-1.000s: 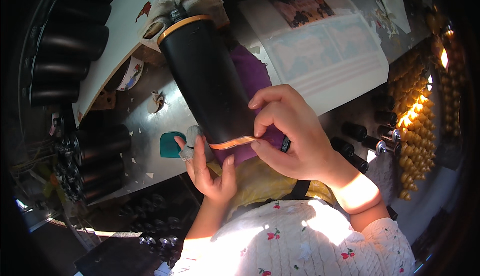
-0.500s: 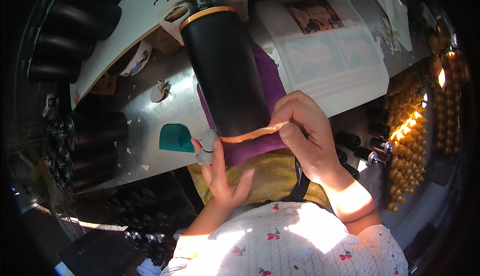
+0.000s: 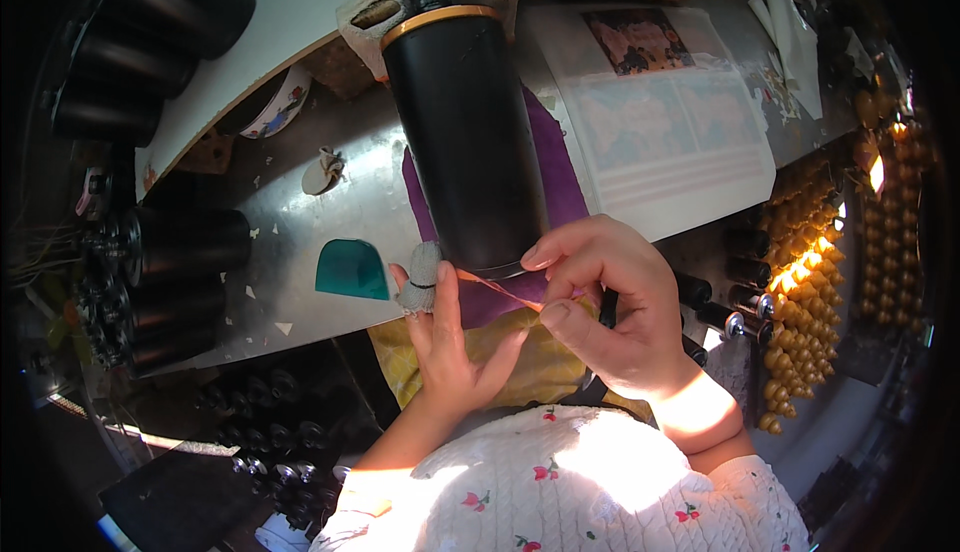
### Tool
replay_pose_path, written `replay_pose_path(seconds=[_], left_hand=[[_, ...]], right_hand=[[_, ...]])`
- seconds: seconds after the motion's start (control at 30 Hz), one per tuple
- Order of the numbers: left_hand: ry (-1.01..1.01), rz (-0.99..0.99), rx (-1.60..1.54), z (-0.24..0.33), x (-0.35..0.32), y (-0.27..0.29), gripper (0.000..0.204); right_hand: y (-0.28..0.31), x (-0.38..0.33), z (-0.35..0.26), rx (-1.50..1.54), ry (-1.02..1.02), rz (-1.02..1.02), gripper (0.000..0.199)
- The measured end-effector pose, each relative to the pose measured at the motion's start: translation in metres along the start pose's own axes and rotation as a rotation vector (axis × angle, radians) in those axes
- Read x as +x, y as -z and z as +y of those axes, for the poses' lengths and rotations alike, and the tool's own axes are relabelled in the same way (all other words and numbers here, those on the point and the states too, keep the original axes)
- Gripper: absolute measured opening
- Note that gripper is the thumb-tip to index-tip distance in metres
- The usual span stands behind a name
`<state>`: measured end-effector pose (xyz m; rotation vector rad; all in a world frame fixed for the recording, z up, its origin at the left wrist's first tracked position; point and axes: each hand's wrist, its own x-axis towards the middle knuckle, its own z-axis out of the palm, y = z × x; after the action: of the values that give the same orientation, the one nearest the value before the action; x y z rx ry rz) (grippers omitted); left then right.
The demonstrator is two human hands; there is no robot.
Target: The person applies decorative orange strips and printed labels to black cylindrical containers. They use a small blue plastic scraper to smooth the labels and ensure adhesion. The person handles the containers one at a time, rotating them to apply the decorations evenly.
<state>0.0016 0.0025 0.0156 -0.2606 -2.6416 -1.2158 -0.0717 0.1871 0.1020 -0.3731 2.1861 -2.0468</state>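
A large matte black cylinder (image 3: pixel 465 132) lies on a purple cloth (image 3: pixel 562 162), its far end ringed by an orange-gold band (image 3: pixel 440 18). My right hand (image 3: pixel 625 307) pinches a thin, twisted orange strip (image 3: pixel 490 285) between thumb and finger. The strip runs from the cylinder's near end, by my left fingertips. My left hand (image 3: pixel 450 367) is open, its fingers stretched out and thumb apart. One of its fingers wears a grey cloth cover (image 3: pixel 420 277) tied with a dark band. The left fingertips are at the near rim's left side.
A green rounded scraper (image 3: pixel 350 269) and a small tied cloth bundle (image 3: pixel 323 172) lie on the metal table (image 3: pixel 275 207) to the left. Printed transfer sheets (image 3: pixel 660 122) cover its right. More black cylinders (image 3: pixel 190 252) stand left, gold knobbed parts (image 3: pixel 800 352) right.
The orange strip has come away from the near rim, where it lay along the edge, and hangs lower, stretched and twisted. My right hand has moved slightly down and left.
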Motion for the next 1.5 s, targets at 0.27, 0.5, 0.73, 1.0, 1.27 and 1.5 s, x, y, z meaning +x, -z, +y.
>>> replay_pose_path(seconds=[0.27,0.5,0.73,1.0,1.27,1.5], left_hand=[[-0.078,0.031,0.020,-0.001,0.003,-0.001,0.088],[-0.095,0.023,0.024,-0.003,0.002,-0.002,0.087],[-0.033,0.013,-0.012,-0.004,-0.005,-0.003,0.092],[-0.026,-0.023,0.036,0.001,0.001,0.001,0.095],[-0.032,0.004,0.043,-0.002,-0.005,-0.005,0.098],[-0.294,0.120,0.430,0.007,0.007,-0.018,0.088]], right_hand=[[0.005,-0.003,0.010,-0.054,-0.043,0.083,0.011],[0.006,-0.001,0.013,-0.024,-0.049,0.116,0.010],[0.006,0.001,0.020,-0.058,-0.032,0.171,0.011],[0.006,0.003,0.026,0.021,-0.082,0.189,0.011],[0.006,0.002,0.033,0.100,-0.078,0.198,0.009],[0.011,0.003,0.034,0.140,-0.094,0.164,0.006]])
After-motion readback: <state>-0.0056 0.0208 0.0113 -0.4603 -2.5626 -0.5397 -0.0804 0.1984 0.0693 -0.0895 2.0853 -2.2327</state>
